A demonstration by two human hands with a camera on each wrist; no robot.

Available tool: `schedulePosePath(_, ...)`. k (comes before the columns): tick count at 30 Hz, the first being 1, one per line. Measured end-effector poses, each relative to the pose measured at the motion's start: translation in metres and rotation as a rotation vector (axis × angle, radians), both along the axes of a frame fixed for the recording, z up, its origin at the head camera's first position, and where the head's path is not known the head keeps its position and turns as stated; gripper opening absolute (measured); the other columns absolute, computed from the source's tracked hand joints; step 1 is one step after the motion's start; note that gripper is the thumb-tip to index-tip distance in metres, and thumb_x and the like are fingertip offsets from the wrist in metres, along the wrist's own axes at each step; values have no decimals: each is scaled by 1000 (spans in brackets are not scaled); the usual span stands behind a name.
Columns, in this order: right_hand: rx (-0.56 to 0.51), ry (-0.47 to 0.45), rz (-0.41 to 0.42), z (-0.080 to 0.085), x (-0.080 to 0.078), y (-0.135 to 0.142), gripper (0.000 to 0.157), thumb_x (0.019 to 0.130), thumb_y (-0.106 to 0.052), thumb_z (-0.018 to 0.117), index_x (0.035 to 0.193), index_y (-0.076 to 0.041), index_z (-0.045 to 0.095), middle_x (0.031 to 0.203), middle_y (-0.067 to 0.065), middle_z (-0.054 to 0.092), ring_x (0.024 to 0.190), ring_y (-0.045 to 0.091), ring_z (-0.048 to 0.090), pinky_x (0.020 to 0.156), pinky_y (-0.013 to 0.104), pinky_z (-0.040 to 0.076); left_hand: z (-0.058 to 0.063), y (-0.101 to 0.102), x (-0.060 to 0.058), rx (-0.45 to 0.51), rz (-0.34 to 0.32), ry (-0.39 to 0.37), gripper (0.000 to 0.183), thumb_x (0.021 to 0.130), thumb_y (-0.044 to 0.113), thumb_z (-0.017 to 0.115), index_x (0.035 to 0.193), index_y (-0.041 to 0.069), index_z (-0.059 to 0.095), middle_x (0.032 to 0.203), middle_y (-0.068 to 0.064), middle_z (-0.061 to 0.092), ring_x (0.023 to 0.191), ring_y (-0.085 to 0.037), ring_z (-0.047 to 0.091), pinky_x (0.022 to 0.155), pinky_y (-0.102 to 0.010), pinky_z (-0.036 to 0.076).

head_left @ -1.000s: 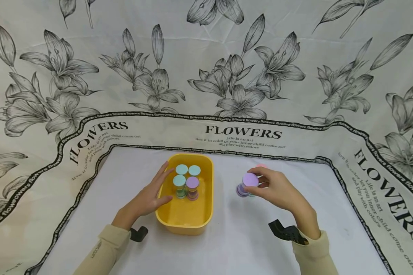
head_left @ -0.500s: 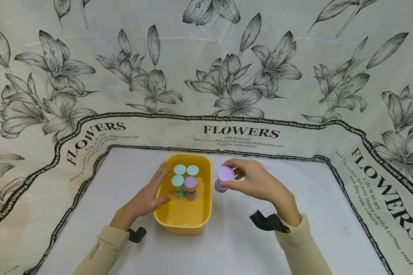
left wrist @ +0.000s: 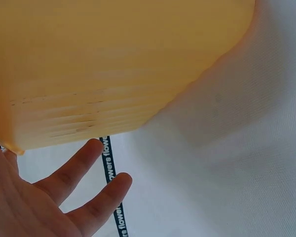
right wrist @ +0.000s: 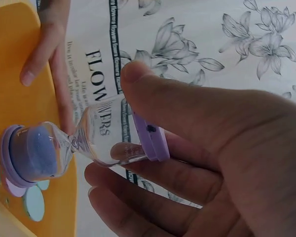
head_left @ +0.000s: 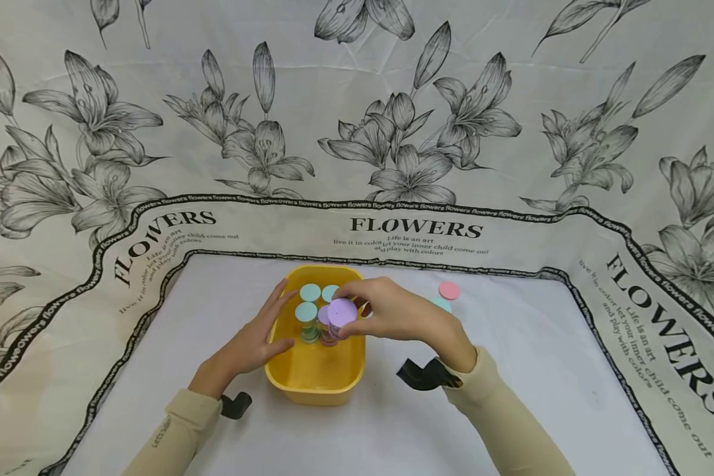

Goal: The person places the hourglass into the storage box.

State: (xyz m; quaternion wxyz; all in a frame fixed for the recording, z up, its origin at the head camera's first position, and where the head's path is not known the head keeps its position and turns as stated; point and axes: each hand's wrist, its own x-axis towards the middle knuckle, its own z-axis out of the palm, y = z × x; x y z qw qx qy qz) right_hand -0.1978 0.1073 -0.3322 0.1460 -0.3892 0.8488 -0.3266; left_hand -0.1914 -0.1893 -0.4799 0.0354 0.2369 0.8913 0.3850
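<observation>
In the right wrist view my right hand [right wrist: 187, 163] pinches a purple-capped sand timer [right wrist: 74, 140] by its upper end, purple sand lying in the lower bulb. From the head camera, that hand [head_left: 387, 311] holds it over the yellow tub [head_left: 315, 383]. Inside the tub stand several more sand timers: a front one with a mint cap [head_left: 306, 312], two mint caps behind, and one purple cap [head_left: 324, 316] partly hidden by the held timer. My left hand [head_left: 246, 340] rests at the tub's left rim, fingers spread; the left wrist view shows its fingers [left wrist: 101, 202] extended beside the tub wall.
Right of the tub, on the white tabletop [head_left: 404, 410], stand a timer with a pink cap [head_left: 449, 290] and one with a mint cap [head_left: 441, 304], partly behind my right wrist. A flower-printed cloth [head_left: 416, 235] rises behind the table.
My right hand has carried the purple sand timer leftward from the table's right side to above the tub. The pink and mint caps there are now uncovered. My left hand has stayed put.
</observation>
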Motion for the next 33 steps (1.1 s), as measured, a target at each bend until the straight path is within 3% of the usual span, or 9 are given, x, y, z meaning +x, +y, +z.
schedulePosePath(4, 30, -26, 51, -4, -4, -9, 43, 88, -24, 83, 125, -6, 68, 111, 1, 73, 96, 14, 69, 85, 24, 60, 0, 0, -1, -4, -3, -2, 84, 94, 40, 64, 164, 20, 23, 175, -1, -4, 157, -43, 20, 111, -75, 34)
schedulePosePath(11, 85, 20, 161, -17, -13, -26, 39, 86, -21, 84, 120, -7, 70, 106, 0, 72, 94, 13, 67, 84, 23, 59, 2, -2, -3, 9, -50, -8, 86, 93, 35, 65, 165, 15, 20, 175, -6, -5, 156, -46, 18, 111, -76, 33)
schedulePosePath(19, 277, 54, 242, -40, -25, -60, 42, 86, -17, 85, 123, -5, 72, 113, 3, 74, 93, 11, 64, 85, 17, 53, 6, -5, -4, -24, -87, -81, 97, 90, 42, 69, 166, 18, 13, 174, -4, -12, 154, -50, 22, 108, -78, 35)
schedulePosePath(25, 350, 47, 265, -57, -32, -78, 31, 87, -20, 84, 113, -8, 73, 96, -4, 69, 83, 6, 59, 77, 14, 51, 6, -6, -4, -21, -91, -95, 100, 88, 45, 70, 166, 18, 12, 174, -4, -13, 154, -50, 20, 110, -78, 34)
schedulePosePath(33, 366, 22, 203, -73, -40, -86, 35, 85, -22, 86, 114, -7, 72, 100, -3, 70, 86, 7, 61, 80, 16, 52, 6, -9, -7, -17, -117, -87, 104, 83, 34, 72, 166, 16, 11, 174, -7, -14, 156, -47, 15, 114, -73, 32)
